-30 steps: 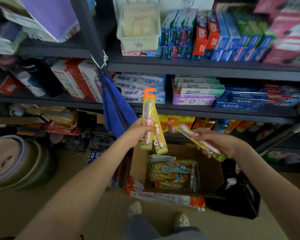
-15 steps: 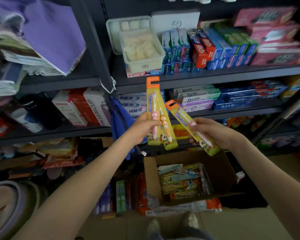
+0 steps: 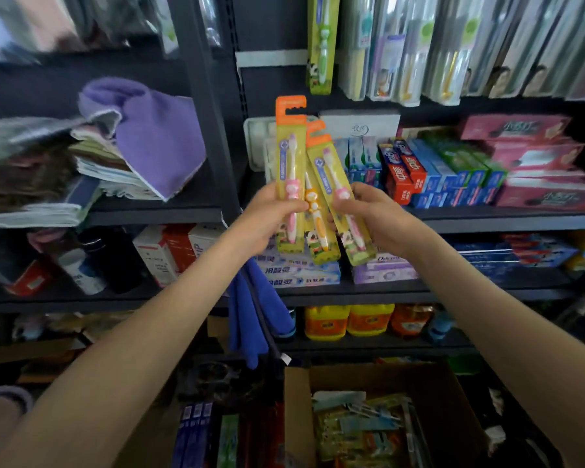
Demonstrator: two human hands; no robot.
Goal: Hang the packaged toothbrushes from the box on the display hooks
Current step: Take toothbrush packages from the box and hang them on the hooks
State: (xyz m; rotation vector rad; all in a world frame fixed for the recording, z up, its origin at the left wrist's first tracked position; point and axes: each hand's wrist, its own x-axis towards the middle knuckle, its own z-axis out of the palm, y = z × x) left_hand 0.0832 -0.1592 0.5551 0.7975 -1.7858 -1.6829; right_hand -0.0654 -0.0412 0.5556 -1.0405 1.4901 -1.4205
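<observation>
My left hand (image 3: 267, 214) grips two yellow toothbrush packs with orange hang tabs (image 3: 289, 157), held upright in front of the shelves. Right beside them, my right hand (image 3: 372, 214) holds a third such pack (image 3: 331, 177), tilted slightly left and touching the others. A matching yellow pack (image 3: 320, 42) hangs on the display row above, next to several other hanging toothbrush packs (image 3: 453, 45). The open cardboard box (image 3: 453, 393) with more packaged toothbrushes (image 3: 362, 430) sits on the floor at the bottom right.
Dark metal shelving (image 3: 487, 219) fills the view, with toothpaste boxes (image 3: 419, 167) behind my hands. Folded towels, one purple (image 3: 156, 136), lie on the left shelf. A blue cloth (image 3: 250, 319) hangs from the upright post. Orange bottles (image 3: 348, 320) stand lower down.
Both hands have risen with their packs, and my view has tilted up to the hanging row. The right hand's pack has swung more upright and closed against the left hand's packs.
</observation>
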